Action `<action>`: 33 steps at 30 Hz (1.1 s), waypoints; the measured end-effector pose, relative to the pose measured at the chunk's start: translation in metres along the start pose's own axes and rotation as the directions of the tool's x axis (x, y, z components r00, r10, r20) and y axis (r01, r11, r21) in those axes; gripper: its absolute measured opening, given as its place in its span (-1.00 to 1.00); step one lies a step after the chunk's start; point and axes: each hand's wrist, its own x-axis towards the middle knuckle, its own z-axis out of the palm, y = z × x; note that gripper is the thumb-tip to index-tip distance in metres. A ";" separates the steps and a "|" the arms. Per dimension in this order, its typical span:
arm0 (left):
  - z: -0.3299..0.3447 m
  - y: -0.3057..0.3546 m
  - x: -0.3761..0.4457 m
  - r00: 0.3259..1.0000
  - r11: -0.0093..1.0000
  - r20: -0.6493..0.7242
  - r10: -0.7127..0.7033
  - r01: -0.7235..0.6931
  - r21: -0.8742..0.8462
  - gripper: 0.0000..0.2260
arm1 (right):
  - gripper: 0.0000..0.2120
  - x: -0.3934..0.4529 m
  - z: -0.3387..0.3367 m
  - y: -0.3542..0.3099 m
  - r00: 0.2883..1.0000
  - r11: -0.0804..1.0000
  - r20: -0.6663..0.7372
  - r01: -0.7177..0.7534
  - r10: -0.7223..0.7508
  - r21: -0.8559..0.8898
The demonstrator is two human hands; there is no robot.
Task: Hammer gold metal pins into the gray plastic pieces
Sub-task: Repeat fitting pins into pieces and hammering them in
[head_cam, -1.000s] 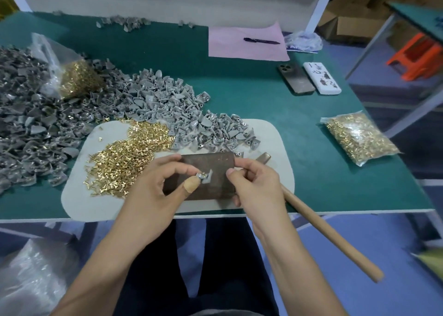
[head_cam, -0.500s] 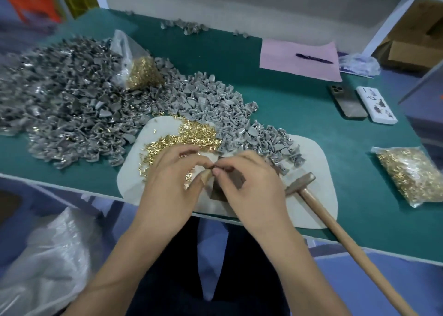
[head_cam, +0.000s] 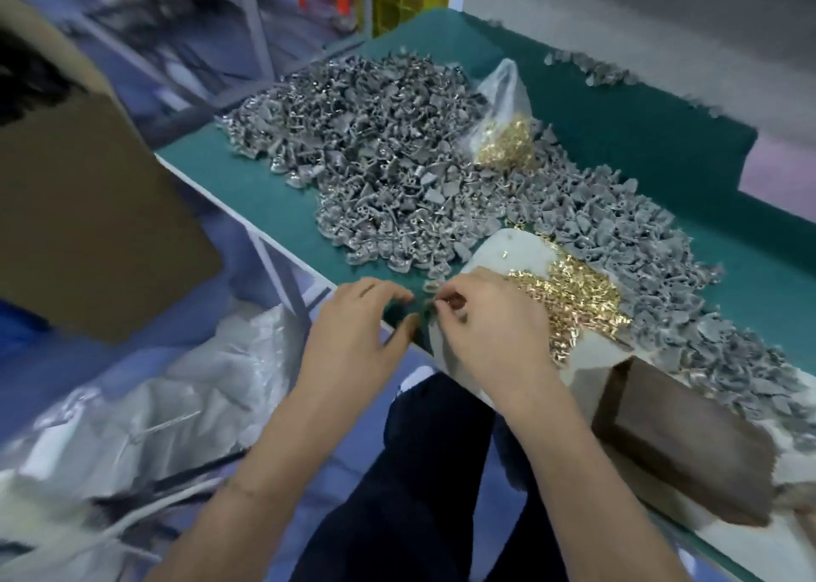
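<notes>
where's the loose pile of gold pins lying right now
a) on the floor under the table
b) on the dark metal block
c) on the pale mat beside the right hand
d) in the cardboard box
c: the loose gold pins lie spread on the pale mat, just past the right hand.

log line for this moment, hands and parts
left hand: open, by table edge | right hand: fingertips pinched, item too blurred to tell | gold pins: loose on white mat | gray plastic pieces: heaped behind | hammering: not underway

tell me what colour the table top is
Teal green table top, seen from the head view.
</notes>
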 end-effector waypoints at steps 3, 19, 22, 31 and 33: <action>-0.001 -0.004 -0.001 1.000 1.000 0.019 0.020 -0.020 -0.004 -0.91 | -0.87 0.006 0.006 -0.002 1.000 0.998 -0.026 -0.015 0.014 -0.056; 0.035 0.036 0.021 0.953 0.978 0.257 0.163 -0.123 -0.168 -0.68 | -0.91 -0.037 -0.038 0.068 0.967 0.955 -0.155 -0.159 0.202 0.251; 0.042 0.043 0.027 0.948 0.963 0.247 0.202 -0.147 -0.226 -0.70 | -0.90 -0.046 -0.044 0.067 0.955 0.951 -0.222 -0.132 0.198 0.281; 0.052 0.044 0.028 0.922 0.921 0.209 0.325 -0.259 -0.291 -0.96 | -0.88 -0.064 -0.041 0.078 0.934 0.927 -0.254 -0.156 0.251 0.342; 0.051 0.050 0.024 0.946 0.907 0.152 0.285 -0.214 -0.363 -0.94 | -0.87 -0.064 -0.045 0.077 0.928 0.916 -0.286 -0.120 0.241 0.383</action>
